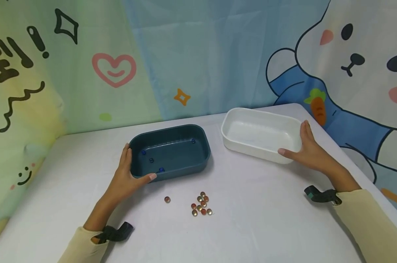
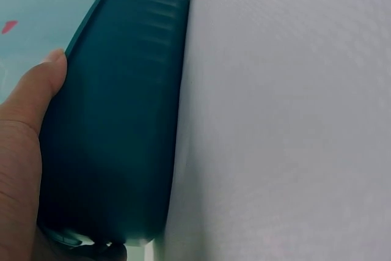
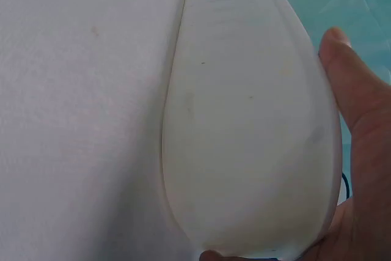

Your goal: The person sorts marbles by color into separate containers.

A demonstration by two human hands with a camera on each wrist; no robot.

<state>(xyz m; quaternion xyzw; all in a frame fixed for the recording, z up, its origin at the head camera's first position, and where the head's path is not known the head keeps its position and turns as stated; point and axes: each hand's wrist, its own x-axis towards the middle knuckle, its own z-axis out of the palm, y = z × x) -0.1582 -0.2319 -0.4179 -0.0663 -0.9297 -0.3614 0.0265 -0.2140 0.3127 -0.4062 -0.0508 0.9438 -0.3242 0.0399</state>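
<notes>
My left hand (image 1: pixel 126 179) grips the near left corner of a dark teal tray (image 1: pixel 180 171), its thumb along the front wall and its fingers around the left end. Several small blue glass beads (image 1: pixel 161 170) lie scattered inside that tray. To the right, my right hand (image 1: pixel 308 148) holds a white tray (image 1: pixel 251 149) by its right end, thumb at the near rim and fingers at the far side. In the right wrist view, fingertips (image 3: pixel 212 255) show at the low end of the white wall. Part of each hand is hidden behind its tray.
A loose cluster of amber and reddish glass beads (image 1: pixel 201 205) lies on the white tabletop (image 1: pixel 251 219) in front of the trays. One reddish bead (image 1: pixel 167 199) sits apart to the left. A printed cartoon curtain (image 1: pixel 201 54) hangs behind the table.
</notes>
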